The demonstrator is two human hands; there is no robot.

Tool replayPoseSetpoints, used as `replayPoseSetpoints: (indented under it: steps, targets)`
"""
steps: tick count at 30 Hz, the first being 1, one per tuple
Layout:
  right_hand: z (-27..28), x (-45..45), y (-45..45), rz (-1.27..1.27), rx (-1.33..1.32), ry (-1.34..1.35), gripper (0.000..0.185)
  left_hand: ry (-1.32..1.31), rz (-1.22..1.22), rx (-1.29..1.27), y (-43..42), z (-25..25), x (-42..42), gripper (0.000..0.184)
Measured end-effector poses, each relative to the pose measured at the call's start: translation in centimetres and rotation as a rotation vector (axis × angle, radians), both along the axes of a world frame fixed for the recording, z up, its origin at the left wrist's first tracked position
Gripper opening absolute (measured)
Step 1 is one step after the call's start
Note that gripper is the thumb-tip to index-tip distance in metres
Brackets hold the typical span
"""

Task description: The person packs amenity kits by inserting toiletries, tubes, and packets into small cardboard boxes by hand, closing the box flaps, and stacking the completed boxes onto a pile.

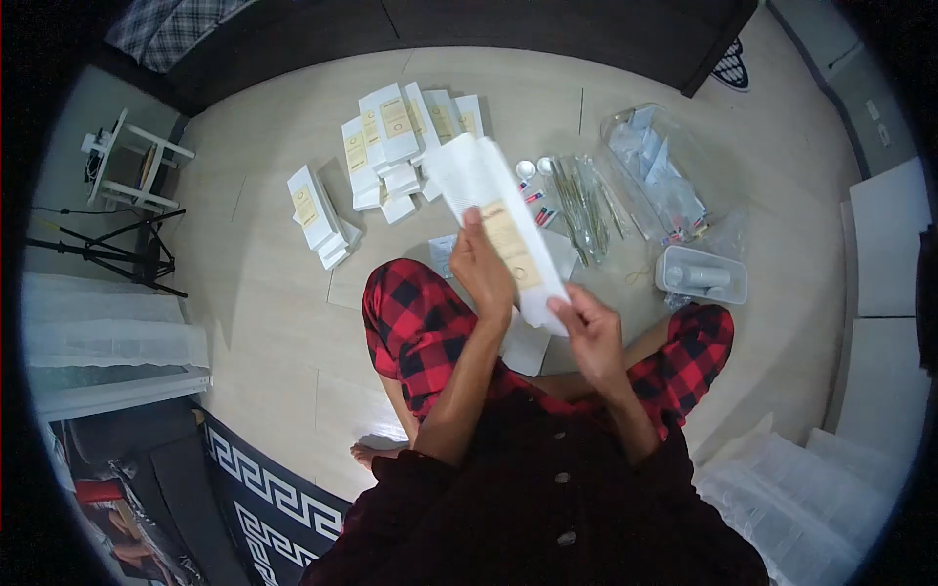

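Observation:
A long white box (531,272) with a beige label is held up at a slant over my lap. My left hand (484,269) is closed on its left side, thumb lying along the front. Fingers of my right hand (591,327) pinch the near right corner. At the far end, a ribbed white sheet or flap (457,176) sticks out; I cannot tell whether it is part of the box. Beneath the box, a white sheet or card (526,347) lies partly hidden between my legs.
Piles of similar labelled boxes (396,119) and a smaller stack (311,210) lie to the left. Thin stick-like items in clear wrap (583,210), a clear bag (657,161) and a white plastic tub (738,280) are on the right. A dark bed base (469,24) borders the far side.

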State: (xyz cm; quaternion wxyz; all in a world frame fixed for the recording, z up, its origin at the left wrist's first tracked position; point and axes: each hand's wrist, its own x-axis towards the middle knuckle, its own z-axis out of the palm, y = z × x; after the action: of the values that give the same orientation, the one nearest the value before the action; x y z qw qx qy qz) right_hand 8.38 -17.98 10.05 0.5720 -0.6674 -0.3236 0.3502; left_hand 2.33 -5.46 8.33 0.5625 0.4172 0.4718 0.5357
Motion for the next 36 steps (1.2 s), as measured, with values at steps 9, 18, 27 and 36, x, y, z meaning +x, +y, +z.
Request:
replayPoseSetpoints:
  steps: [9, 18, 27, 36]
  targets:
    - [-1.5, -0.9, -3.0, 0.198, -0.001, -0.429, 0.018, -0.714, -0.417, -0.431, 4.4, -6.2, -2.7, 0.032]
    - [-1.7, 0.8, -1.5, 0.065, 0.111, -0.248, 0.059, -1.333, -1.092, -0.901, -0.9, -11.8, 2.0, 0.039]
    - [-2.8, 1.3, -0.1, -0.176, 0.176, -0.030, 0.064, -0.360, -0.411, -0.067, -6.2, -1.2, 0.5, 0.040]
    - [-4.0, 4.1, -2.3, -0.236, 0.160, -0.078, 0.040, -0.307, -0.608, 0.058, -8.3, -2.9, 1.5, 0.044]
